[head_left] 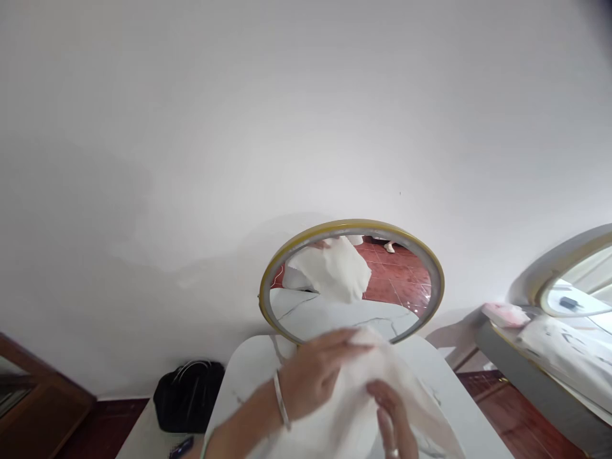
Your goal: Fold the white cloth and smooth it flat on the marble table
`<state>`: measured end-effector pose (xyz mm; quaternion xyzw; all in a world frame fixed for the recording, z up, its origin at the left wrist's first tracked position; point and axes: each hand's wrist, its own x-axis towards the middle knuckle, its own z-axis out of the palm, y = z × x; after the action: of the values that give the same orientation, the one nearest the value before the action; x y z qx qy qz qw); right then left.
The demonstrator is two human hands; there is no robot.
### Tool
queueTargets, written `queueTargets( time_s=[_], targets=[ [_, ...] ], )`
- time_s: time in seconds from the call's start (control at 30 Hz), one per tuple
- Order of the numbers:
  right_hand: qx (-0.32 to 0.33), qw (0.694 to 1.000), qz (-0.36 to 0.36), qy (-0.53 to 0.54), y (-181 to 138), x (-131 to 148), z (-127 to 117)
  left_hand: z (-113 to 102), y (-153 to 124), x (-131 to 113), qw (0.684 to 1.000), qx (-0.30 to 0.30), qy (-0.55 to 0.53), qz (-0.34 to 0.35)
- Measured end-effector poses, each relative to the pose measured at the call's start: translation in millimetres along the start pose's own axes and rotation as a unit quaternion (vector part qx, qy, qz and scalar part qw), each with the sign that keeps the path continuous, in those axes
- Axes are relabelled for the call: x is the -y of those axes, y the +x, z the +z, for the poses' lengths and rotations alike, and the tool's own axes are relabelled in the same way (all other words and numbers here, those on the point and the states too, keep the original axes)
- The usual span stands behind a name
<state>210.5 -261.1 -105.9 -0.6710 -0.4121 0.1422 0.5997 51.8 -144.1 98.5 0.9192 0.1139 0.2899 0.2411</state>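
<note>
A thin white cloth [356, 395] hangs in front of me over the marble-patterned white tabletop [251, 360], slightly blurred by motion. My left hand [313, 370], with a bracelet at the wrist, grips its upper edge between fingers and thumb. Lower and to the right, my right hand [394, 414], a ring on one finger, has curled fingers on the same cloth. Behind both hands stands a round gold-rimmed mirror [351, 224], which reflects the cloth and part of a hand.
To the left a black bag [189, 395] sits on a pale surface, with a small dark object [182, 447] near it. On the right are a second table [535, 376], a pink-and-white packet [505, 314], a white printed bag [568, 350] and another mirror [542, 296]. A plain wall [306, 115] rises behind.
</note>
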Motion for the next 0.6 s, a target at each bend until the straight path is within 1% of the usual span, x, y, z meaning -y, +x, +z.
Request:
queueTargets(
  time_s=[0.1,0.13,0.17,0.2,0.23,0.27,0.3,0.33,0.37,0.4,0.47,0.53,0.6],
  targets=[
    [0.001,0.997,-0.079,-0.003,81.9,78.5,-6.1,-63.7,46.5,4.5,0.993,-0.072,0.072,0.054],
    [-0.010,0.995,-0.101,0.020,108.5,102.8,-5.8,-81.1,63.1,8.8,0.989,-0.097,0.097,0.062],
    [-0.017,0.990,-0.126,0.059,133.2,124.8,-4.2,-95.9,79.7,14.4,0.984,-0.120,0.120,0.059],
    [-0.037,0.982,-0.143,0.118,155.4,143.7,-1.5,-107.8,95.8,21.3,0.979,-0.137,0.142,0.047],
    [-0.042,0.971,-0.147,0.184,174.4,159.0,2.2,-116.4,110.6,29.0,0.976,-0.143,0.165,0.025],
    [-0.053,0.961,-0.135,0.237,190.0,170.5,6.4,-121.8,123.5,37.2,0.972,-0.141,0.190,-0.008],
    [-0.069,0.953,-0.125,0.267,202.1,178.2,10.8,-123.8,134.2,45.2,0.965,-0.135,0.219,-0.044],
    [-0.089,0.950,-0.122,0.272,210.8,182.1,15.1,-122.9,142.3,52.6,0.956,-0.131,0.251,-0.073],
    [-0.115,0.953,-0.130,0.247,216.3,182.8,19.1,-119.4,147.9,58.8,0.945,-0.131,0.285,-0.086],
    [-0.145,0.958,-0.148,0.196,219.4,180.7,22.7,-114.1,151.4,63.5,0.935,-0.136,0.317,-0.080],
    [-0.196,0.961,-0.185,0.062,220.5,171.4,28.0,-100.4,154.6,68.6,0.922,-0.150,0.356,-0.029],
    [-0.215,0.956,-0.194,-0.049,219.6,160.2,30.4,-86.8,157.0,69.6,0.919,-0.139,0.368,0.016],
    [-0.217,0.952,-0.191,-0.103,220.9,151.6,29.9,-76.3,161.3,69.8,0.917,-0.133,0.377,0.016]
  ],
)
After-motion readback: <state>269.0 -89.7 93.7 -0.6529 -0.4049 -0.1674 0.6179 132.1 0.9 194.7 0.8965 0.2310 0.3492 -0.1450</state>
